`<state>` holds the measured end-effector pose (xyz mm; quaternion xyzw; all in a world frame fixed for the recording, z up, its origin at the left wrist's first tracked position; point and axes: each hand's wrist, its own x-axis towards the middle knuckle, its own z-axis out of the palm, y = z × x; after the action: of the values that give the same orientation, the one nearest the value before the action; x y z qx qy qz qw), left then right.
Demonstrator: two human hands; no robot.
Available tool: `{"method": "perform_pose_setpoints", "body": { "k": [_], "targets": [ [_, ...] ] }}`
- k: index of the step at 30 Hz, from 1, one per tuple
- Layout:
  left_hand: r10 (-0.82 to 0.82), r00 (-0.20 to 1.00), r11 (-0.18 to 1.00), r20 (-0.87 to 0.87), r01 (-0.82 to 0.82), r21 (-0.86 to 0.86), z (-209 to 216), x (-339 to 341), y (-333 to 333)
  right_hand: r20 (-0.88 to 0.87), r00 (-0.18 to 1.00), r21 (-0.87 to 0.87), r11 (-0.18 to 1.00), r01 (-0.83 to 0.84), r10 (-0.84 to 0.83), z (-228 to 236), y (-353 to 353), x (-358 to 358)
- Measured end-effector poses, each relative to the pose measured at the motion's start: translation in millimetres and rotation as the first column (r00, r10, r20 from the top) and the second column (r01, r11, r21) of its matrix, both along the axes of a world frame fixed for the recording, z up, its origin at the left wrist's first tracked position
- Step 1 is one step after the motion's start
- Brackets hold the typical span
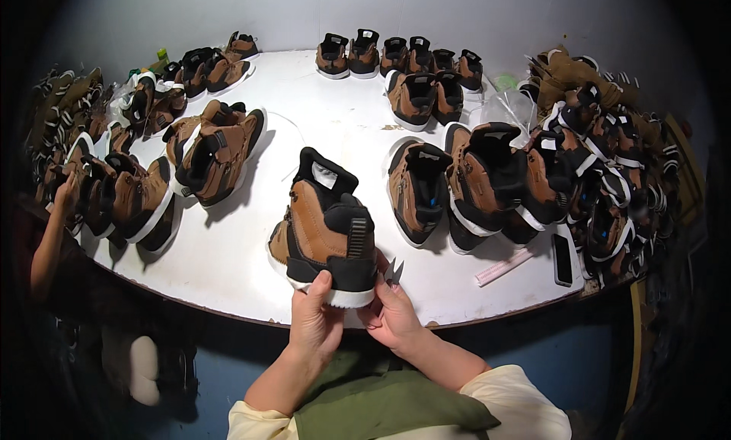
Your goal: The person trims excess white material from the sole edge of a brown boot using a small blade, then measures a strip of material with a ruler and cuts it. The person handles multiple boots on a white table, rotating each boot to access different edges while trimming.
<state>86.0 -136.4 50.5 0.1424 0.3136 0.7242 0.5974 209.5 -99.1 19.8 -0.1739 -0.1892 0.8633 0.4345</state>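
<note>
A brown and black high-top shoe [316, 227] with a white sole is held up over the near edge of the table, its heel toward me. My left hand [317, 318] grips it at the heel end, thumb on the black heel panel. Closed around small metal thread snips [394, 272], my right hand [392, 314] is at the right side of the same heel. The blades point up beside the shoe; the handles are hidden in my fingers. White lining shows inside the shoe's collar.
Similar shoes [487, 177] stand close on the right, beside a pale pink strip [504, 267], a phone [563, 259] and a heaped shoe pile [609, 166]. More shoes [217, 154] stand left and along the back. At far left, another person's hand [67, 192] touches shoes.
</note>
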Motion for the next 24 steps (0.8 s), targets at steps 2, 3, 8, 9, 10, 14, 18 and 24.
{"method": "perform_pose_setpoints", "body": {
  "k": [2,3,8,9,10,14,18,24],
  "targets": [
    [-0.004,0.999,1.0,0.048,0.005,-0.013,0.8,-0.5,-3.2,0.182,0.983,0.073,0.996,-0.045,0.031,13.2,0.2,5.7],
    [-0.011,0.997,1.0,0.075,0.012,-0.009,1.8,-2.4,-5.4,0.233,0.969,0.16,0.979,-0.126,0.086,14.9,3.8,17.3],
    [0.024,0.997,0.999,0.072,-0.025,0.024,13.3,-5.3,-6.6,0.524,0.745,0.644,0.764,-0.03,-0.413,19.8,12.7,42.0],
    [0.018,0.998,0.999,0.057,-0.02,0.041,14.5,-4.7,-6.0,0.411,0.723,0.804,0.595,0.0,-0.555,25.5,19.4,44.0],
    [0.01,0.999,0.998,0.045,-0.013,0.057,16.4,-3.5,-5.9,0.27,0.694,0.919,0.393,0.02,-0.667,34.3,25.2,45.9],
    [-0.045,0.999,0.997,0.015,0.044,0.067,11.5,-3.5,-9.2,0.268,0.619,0.961,0.254,-0.113,-0.738,84.5,25.6,33.4],
    [-0.064,0.998,0.996,-0.018,0.065,0.069,13.0,-3.4,-10.9,0.218,0.669,0.975,0.124,-0.186,-0.711,77.0,43.1,14.7],
    [-0.082,0.997,0.993,0.011,0.08,0.083,4.5,-12.5,-7.9,0.425,0.7,0.899,0.355,-0.255,-0.574,82.8,41.0,14.2]
  ]
}}
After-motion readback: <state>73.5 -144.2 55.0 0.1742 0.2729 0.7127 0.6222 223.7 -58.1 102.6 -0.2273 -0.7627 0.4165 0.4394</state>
